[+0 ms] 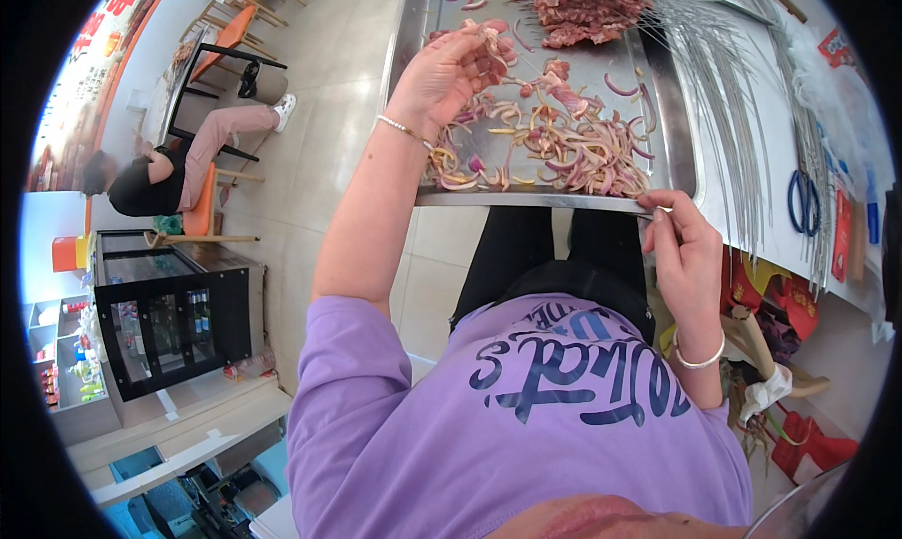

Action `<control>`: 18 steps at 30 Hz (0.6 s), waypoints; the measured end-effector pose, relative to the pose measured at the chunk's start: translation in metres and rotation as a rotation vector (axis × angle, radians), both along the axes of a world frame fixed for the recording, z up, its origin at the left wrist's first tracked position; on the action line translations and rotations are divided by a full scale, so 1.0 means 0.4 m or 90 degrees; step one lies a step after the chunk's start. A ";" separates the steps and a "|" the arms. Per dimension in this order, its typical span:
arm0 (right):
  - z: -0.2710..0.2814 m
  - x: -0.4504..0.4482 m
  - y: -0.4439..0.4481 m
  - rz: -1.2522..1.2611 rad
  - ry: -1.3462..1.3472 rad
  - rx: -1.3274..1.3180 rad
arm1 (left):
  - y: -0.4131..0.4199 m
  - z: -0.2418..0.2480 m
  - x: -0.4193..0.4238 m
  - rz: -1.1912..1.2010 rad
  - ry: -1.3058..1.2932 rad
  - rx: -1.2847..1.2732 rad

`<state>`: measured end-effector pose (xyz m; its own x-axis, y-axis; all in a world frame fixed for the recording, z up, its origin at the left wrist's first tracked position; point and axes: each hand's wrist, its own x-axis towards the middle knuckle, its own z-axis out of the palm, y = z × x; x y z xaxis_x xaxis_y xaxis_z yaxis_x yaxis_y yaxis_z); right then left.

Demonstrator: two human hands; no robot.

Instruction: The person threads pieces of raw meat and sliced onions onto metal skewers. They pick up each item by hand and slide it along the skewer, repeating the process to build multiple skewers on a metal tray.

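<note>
My left hand (461, 70) is raised over the metal tray (535, 199), pinching a piece of raw meat (492, 40) at the tip of a thin metal skewer. Farther down this skewer sits more threaded raw meat (564, 93), just above the onions. At the tray's near right corner, my right hand (680, 239) holds the skewer's other end between thumb and fingers. Sliced red onion (599, 155) with small meat bits lies heaped in the near part of the tray. A pile of meat skewers (588, 7) rests at the far end.
Many bare metal skewers (733, 116) lie right of the tray on a white table (764, 211). Beyond them are blue-handled scissors (804, 202) and plastic bags (856, 109). Leftward, a person (151, 179) sits on an orange chair (201, 204), near a black-framed glass-door cabinet (169, 313).
</note>
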<state>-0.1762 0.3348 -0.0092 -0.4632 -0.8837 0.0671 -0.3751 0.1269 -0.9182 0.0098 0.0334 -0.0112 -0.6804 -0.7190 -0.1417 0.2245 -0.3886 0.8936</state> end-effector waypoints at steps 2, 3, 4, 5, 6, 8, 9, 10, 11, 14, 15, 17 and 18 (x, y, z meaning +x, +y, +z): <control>0.001 -0.001 -0.001 -0.002 0.011 0.007 | 0.006 -0.003 -0.003 0.028 -0.025 -0.037; 0.002 -0.001 -0.002 -0.002 0.016 0.010 | 0.006 -0.008 -0.002 0.028 -0.019 -0.061; 0.006 0.000 -0.002 -0.002 0.018 0.012 | 0.005 -0.014 0.000 0.028 -0.014 -0.085; 0.010 0.002 -0.003 -0.002 0.021 0.015 | 0.004 -0.018 0.001 0.028 -0.009 -0.108; 0.012 0.003 -0.003 -0.004 0.023 0.018 | 0.005 -0.021 0.000 0.042 -0.017 -0.138; 0.009 0.002 -0.004 -0.003 0.036 0.011 | 0.010 -0.024 -0.003 0.071 -0.033 -0.198; 0.008 0.000 -0.002 -0.005 0.043 0.010 | 0.020 -0.021 -0.010 0.103 -0.059 -0.245; 0.011 0.001 -0.002 -0.004 0.047 0.013 | 0.035 -0.011 -0.017 0.136 -0.084 -0.293; 0.018 0.004 -0.004 -0.003 0.051 0.017 | 0.043 -0.009 -0.024 0.168 -0.109 -0.341; 0.035 0.005 -0.004 0.004 0.076 0.035 | 0.047 -0.023 -0.029 0.232 -0.199 -0.553; 0.040 0.005 -0.004 0.008 0.087 0.042 | 0.048 -0.025 -0.029 0.232 -0.206 -0.598; 0.046 0.007 -0.004 0.003 0.080 0.045 | 0.050 -0.031 -0.030 0.232 -0.219 -0.686; 0.048 0.008 -0.005 0.002 0.076 0.045 | 0.060 -0.028 -0.034 0.216 -0.219 -0.680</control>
